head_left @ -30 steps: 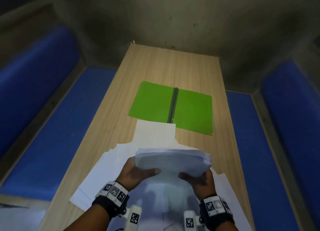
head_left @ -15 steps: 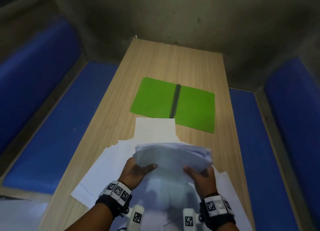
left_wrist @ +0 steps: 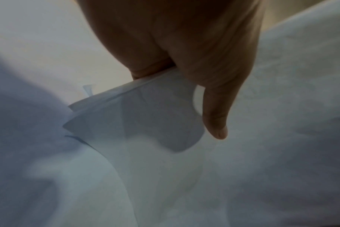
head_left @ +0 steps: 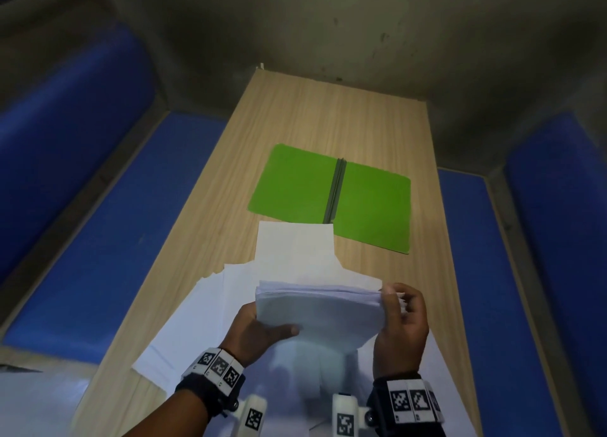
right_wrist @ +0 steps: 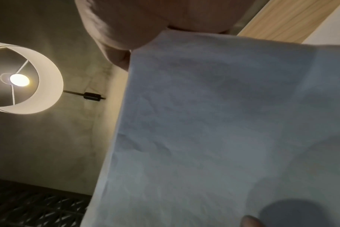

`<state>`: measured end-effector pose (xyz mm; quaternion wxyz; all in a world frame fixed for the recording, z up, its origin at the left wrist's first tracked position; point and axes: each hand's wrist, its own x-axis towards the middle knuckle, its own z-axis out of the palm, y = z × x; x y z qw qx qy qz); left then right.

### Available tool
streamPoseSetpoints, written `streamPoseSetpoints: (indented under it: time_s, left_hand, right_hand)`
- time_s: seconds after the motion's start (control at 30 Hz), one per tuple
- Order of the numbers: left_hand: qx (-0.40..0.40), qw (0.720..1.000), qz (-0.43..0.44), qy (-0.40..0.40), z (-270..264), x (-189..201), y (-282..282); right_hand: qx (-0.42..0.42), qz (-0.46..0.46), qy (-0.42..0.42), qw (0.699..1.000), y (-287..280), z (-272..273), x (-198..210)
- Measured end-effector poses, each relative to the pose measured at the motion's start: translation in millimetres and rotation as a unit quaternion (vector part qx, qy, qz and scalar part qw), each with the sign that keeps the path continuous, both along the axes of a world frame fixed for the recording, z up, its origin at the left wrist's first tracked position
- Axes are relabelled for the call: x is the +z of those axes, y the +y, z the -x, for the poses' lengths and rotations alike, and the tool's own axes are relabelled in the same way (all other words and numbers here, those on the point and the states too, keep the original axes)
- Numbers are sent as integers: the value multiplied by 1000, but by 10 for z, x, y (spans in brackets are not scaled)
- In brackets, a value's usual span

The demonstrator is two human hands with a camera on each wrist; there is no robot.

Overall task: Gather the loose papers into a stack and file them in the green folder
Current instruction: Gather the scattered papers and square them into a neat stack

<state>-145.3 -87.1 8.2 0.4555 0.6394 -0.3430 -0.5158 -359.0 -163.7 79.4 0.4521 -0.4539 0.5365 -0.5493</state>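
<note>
Wrist bands with black-and-white markers sit at the bottom of the head view, one on each forearm. Just above them the left hand point(head_left: 259, 330) grips the lower left corner of a stack of papers point(head_left: 317, 308), thumb laid across the top sheet and fingers hidden beneath; the left wrist view shows the same pinch, thumb point(left_wrist: 216, 116) over the fanned sheet edges. At lower right of centre the right hand point(head_left: 402, 321) clamps the stack's right edge, fingers curled round its far corner. The stack is lifted off the table point(head_left: 328, 108) and bows between the two hands. In the right wrist view the paper fills most of the frame, with a lit lamp point(right_wrist: 19, 79) at left.

Beneath and around the stack, loose sheets point(head_left: 197, 315) lie spread on the wooden table, fanning toward the lower left, and one sheet point(head_left: 295, 246) reaches up the middle to touch the near edge of the green folder point(head_left: 371, 206). That folder lies open and flat at the frame's centre, a dark spine running down its middle. Blue cushioned benches point(head_left: 108, 206) flank the table on both sides.
</note>
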Motion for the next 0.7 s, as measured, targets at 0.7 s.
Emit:
streamPoseSetpoints:
  time_s: [0.7]
  left_hand:
    - [21,999,-40,7,73,117,-1]
  right_hand:
    - [140,-155,106,972,31,176,-482]
